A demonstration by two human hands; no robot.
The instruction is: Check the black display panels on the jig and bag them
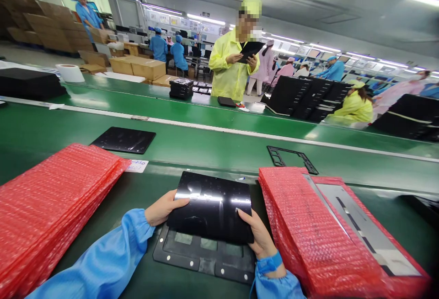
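A glossy black screen panel is held up by its two short sides, tilted so that ceiling lights reflect in it. My left hand grips its left edge, thumb on the front. On the right edge, my right hand is closed the same way, with a blue band round the wrist. Below the panel lies a dark frame-like fixture with white round dots along its front; the panel hides its rear part.
Red bubble-wrap pouches are stacked at left and at right, one with a grey panel showing. Beyond lie another black panel and a thin black frame. A person in yellow stands across the line holding a dark panel.
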